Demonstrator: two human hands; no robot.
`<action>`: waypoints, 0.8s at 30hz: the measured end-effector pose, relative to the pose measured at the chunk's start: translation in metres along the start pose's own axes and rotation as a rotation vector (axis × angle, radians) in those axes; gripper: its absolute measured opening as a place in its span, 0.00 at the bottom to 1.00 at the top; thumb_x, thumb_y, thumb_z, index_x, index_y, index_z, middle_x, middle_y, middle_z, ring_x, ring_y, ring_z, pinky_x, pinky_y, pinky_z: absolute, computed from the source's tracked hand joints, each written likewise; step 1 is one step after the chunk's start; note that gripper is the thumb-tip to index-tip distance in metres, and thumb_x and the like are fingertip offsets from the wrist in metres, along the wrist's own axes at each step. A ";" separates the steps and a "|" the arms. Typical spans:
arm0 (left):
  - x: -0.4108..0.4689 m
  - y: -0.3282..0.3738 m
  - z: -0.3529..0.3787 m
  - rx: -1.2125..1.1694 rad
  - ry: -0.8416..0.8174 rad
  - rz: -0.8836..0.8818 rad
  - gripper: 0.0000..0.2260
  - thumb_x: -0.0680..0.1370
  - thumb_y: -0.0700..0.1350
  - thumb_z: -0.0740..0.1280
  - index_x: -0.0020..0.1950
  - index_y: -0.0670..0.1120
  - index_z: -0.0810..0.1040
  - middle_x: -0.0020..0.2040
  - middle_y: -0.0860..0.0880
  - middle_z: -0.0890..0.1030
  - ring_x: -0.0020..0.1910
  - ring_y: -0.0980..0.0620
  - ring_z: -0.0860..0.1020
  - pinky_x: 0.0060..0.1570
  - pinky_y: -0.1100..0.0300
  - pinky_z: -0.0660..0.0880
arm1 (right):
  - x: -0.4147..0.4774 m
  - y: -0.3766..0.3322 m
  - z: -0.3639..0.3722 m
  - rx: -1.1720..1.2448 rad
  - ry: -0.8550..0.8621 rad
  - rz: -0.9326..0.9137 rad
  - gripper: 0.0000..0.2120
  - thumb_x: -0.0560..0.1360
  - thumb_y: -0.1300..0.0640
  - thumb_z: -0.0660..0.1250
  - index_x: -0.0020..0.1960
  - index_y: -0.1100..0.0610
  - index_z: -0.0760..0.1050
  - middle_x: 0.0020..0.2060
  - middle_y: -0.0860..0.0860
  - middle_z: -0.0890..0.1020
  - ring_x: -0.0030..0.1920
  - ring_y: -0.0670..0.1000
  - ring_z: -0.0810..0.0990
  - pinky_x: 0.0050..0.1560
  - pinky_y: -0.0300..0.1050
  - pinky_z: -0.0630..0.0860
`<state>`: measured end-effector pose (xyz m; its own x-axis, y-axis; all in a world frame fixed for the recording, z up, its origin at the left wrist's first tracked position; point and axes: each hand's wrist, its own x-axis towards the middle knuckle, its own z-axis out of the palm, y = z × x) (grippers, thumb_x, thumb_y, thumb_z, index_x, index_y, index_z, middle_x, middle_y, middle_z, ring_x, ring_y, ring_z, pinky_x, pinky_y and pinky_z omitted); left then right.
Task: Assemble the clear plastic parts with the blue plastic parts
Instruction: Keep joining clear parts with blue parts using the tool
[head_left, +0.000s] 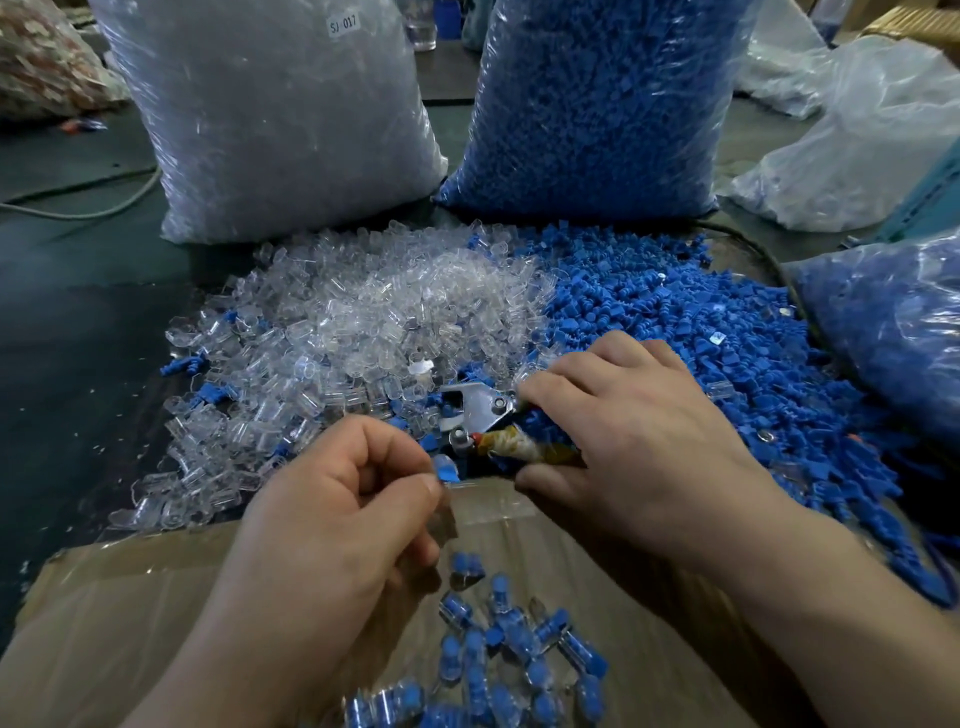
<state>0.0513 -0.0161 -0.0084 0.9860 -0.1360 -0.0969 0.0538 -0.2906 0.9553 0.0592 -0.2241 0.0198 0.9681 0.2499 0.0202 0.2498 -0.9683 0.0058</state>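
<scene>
Inside the brown cardboard box (130, 597) lay assembled blue-in-clear plastic pieces (511, 634); left hand (332, 499) pinched a small blue-and-clear piece (445, 470), right hand (623, 431) gripped metal pliers (480, 408).

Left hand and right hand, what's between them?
Head view: a metal tool with a taped handle, gripped by the right hand; the left hand pinches a small part beside it.

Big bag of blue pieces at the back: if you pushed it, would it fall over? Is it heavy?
The big blue bag looks stuffed full, so it is probably heavy and hard to push. It stands on a wide base, so it would likely sag, not topple. Its shiny, crinkled film may feel slippery.
</scene>
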 end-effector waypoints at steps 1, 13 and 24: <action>0.000 0.000 0.000 0.002 0.008 -0.011 0.10 0.75 0.42 0.70 0.41 0.59 0.80 0.29 0.45 0.83 0.22 0.58 0.77 0.23 0.70 0.71 | 0.000 0.000 0.000 0.012 0.033 -0.004 0.27 0.70 0.31 0.60 0.64 0.44 0.71 0.55 0.43 0.77 0.58 0.51 0.68 0.59 0.48 0.60; -0.010 0.006 0.004 -0.108 0.045 0.191 0.04 0.74 0.52 0.68 0.45 0.57 0.82 0.35 0.49 0.84 0.29 0.54 0.82 0.27 0.65 0.76 | -0.018 -0.031 -0.003 0.222 0.236 -0.195 0.09 0.81 0.49 0.59 0.49 0.51 0.76 0.42 0.46 0.79 0.42 0.51 0.77 0.47 0.51 0.70; -0.004 0.001 -0.004 -0.043 -0.163 0.506 0.07 0.70 0.49 0.73 0.47 0.57 0.80 0.44 0.50 0.84 0.39 0.51 0.83 0.37 0.56 0.81 | -0.025 -0.043 -0.013 0.813 0.041 0.121 0.13 0.75 0.49 0.58 0.36 0.57 0.69 0.27 0.48 0.71 0.29 0.44 0.69 0.29 0.41 0.62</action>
<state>0.0485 -0.0118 -0.0054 0.8533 -0.3955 0.3398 -0.4119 -0.1119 0.9043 0.0239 -0.1887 0.0317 0.9917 0.1285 0.0104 0.0960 -0.6829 -0.7242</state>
